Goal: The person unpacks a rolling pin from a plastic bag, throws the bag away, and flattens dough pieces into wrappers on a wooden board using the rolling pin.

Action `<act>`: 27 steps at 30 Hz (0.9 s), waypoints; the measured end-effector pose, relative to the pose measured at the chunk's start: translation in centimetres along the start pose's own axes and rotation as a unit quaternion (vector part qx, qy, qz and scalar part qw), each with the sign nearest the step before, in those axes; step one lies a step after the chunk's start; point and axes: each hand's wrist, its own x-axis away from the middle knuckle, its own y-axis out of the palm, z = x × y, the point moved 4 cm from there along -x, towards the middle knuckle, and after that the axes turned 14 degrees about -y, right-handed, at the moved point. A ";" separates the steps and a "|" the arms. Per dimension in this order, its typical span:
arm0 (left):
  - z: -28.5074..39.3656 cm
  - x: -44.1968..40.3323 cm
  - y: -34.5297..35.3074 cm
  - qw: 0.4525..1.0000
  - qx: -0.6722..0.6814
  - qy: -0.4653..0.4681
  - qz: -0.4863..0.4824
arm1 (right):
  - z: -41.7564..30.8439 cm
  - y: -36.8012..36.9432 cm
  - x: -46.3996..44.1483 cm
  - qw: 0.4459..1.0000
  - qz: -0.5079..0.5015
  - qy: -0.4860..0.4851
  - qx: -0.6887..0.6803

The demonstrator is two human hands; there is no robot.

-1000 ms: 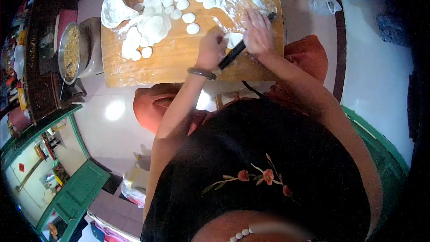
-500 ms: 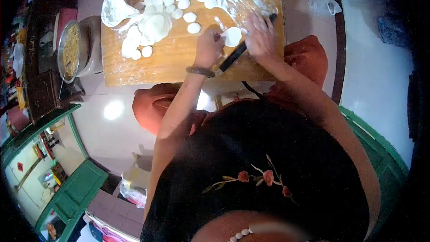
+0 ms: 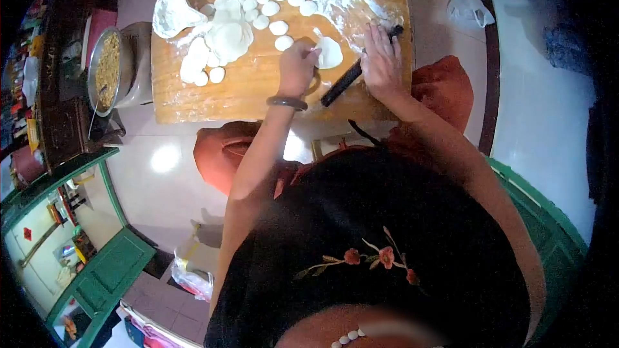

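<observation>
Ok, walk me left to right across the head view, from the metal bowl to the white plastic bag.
Metal bowl, floury scoop, pile of flat dough rounds, left hand, single flat dough round, right hand, white plastic bag.

Left hand (image 3: 297,69): we pinched the edge of a flat dough round (image 3: 331,55).
Right hand (image 3: 383,63): we laid it over the dark rolling pin (image 3: 343,86).
Wooden board (image 3: 242,100): we saw small dough pieces (image 3: 271,8), overlapping dough sheets (image 3: 230,40) and flour (image 3: 336,1).
Metal bowl (image 3: 124,67): we saw chopped food (image 3: 107,64) inside it.
</observation>
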 end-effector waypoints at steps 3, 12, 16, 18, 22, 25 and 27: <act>-0.4 1.1 1.9 0.996 -0.005 0.012 -0.083 | 0.1 0.3 -0.8 1.000 0.001 -0.017 0.000; 4.0 -1.9 0.3 0.956 -0.249 0.142 0.063 | -1.7 2.2 -9.2 0.996 0.082 -0.026 0.016; 2.6 -0.5 -0.8 0.976 -0.173 0.099 0.090 | -0.2 0.5 -1.7 0.998 0.047 -0.036 0.001; 1.6 0.9 -0.6 0.999 -0.014 0.005 0.038 | -0.1 -0.9 1.4 0.997 0.057 -0.025 -0.050; 1.7 1.2 1.1 0.977 -0.166 0.107 0.079 | -1.4 0.4 -3.6 0.998 0.041 -0.053 0.023; 3.9 0.9 0.6 0.962 -0.243 0.093 0.085 | -2.8 0.5 -8.3 0.995 0.088 -0.047 -0.031; 4.3 -0.5 0.4 0.958 -0.241 0.123 0.091 | -3.1 1.0 -10.6 0.997 0.077 -0.023 -0.004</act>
